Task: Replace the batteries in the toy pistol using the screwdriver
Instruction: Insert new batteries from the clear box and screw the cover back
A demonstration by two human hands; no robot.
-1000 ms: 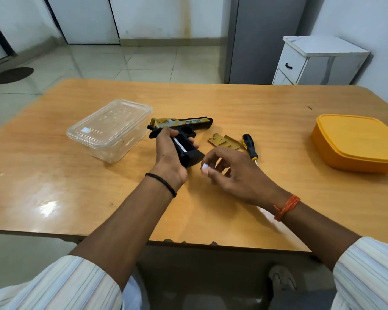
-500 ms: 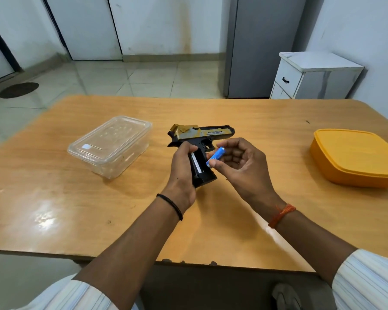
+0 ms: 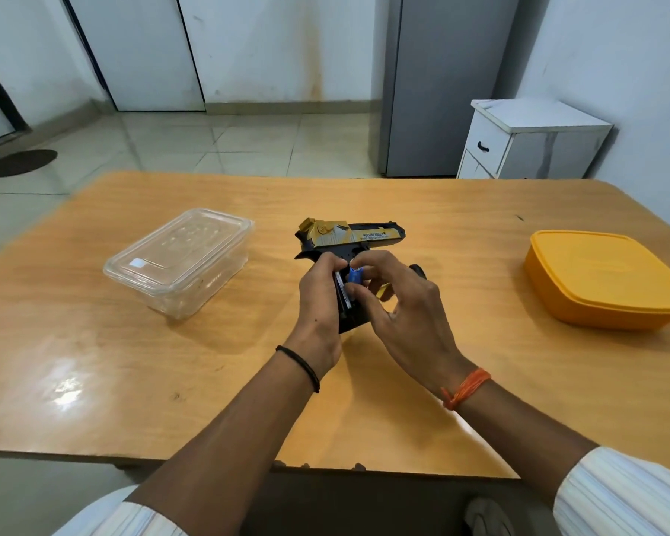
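A black and gold toy pistol (image 3: pixel 351 236) is held above the middle of the table, barrel pointing right, grip towards me. My left hand (image 3: pixel 320 303) grips the pistol's handle from the left. My right hand (image 3: pixel 399 303) pinches a blue battery (image 3: pixel 355 274) against the open slot in the handle. Behind my right hand, the black end of the screwdriver (image 3: pixel 418 270) and a bit of the gold battery cover (image 3: pixel 384 291) peek out on the table.
A clear lidded plastic box (image 3: pixel 178 261) sits on the wooden table (image 3: pixel 132 381) at the left. A closed orange container (image 3: pixel 604 280) sits at the right. Beyond the table stand a white cabinet (image 3: pixel 530 139) and a grey cupboard.
My right hand picked up the blue battery from the table and brought it to the pistol's handle. My left hand lifted the pistol and turned its grip towards me.
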